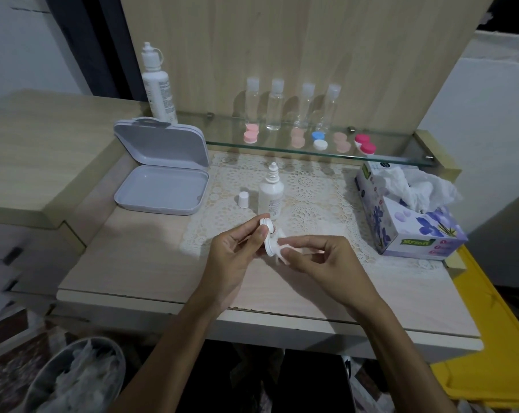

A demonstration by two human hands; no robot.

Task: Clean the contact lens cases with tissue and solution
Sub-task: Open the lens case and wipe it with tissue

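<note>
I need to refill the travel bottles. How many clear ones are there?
4, upright in a row on the glass shelf: at and.

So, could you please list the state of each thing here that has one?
White lens case: uncapped, held by left hand.
Tissue piece: pinched by right hand, at the case.
Small solution bottle: uncapped, upright.
Bottle cap: off, standing on the mat.
Grey box: lid open.
</note>
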